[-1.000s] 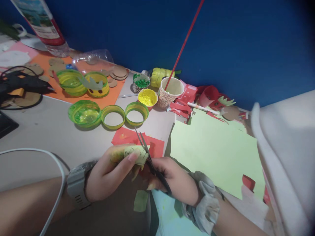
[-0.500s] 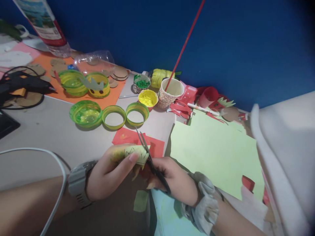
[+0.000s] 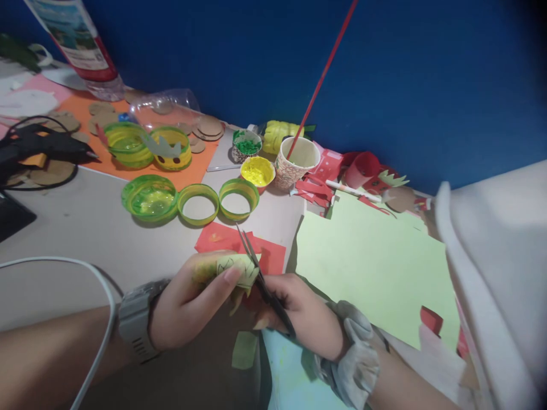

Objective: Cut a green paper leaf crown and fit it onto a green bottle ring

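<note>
Pinched in my left hand is a small piece of pale green paper with dark zigzag lines drawn on it. Scissors are gripped in my right hand, their blades slightly apart and pointing away from me. The blades cross the right end of the paper. Yellow stains mark the back of my left hand. Just beyond the blades lies red paper on the table. Behind that stand a green bowl-like bottle base and two yellow-green plastic rings, one left and one right.
A cup holding a red stick, a yellow paint cup and a green paint cup stand at the back. A large green sheet lies at right. A glue gun rests at left. A white cable crosses my left forearm.
The scissor blades look very slightly closer together on the paper. Both hands stay in nearly the same place, and the view has shifted a little.
</note>
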Demonstrator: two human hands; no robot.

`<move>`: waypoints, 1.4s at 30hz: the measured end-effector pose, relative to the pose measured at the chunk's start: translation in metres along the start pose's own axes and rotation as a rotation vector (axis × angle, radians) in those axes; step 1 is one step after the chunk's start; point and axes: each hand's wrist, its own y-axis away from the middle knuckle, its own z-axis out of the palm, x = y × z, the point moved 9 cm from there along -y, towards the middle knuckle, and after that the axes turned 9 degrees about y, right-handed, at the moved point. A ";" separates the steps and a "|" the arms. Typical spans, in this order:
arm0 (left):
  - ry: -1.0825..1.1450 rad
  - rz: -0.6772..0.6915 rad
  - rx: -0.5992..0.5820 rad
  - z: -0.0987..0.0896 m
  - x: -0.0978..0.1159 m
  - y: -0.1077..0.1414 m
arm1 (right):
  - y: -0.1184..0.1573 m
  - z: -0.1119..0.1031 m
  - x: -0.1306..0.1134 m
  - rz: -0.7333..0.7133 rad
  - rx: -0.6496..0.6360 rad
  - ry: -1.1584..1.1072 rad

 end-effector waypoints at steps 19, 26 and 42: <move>0.051 0.014 0.088 -0.008 -0.003 0.004 | 0.001 0.002 0.002 -0.005 -0.019 0.031; 0.085 0.027 0.149 -0.014 -0.007 0.005 | 0.001 0.002 0.001 0.013 -0.032 0.081; -0.082 0.008 0.006 0.001 0.008 -0.004 | 0.001 0.000 0.001 0.000 -0.008 -0.070</move>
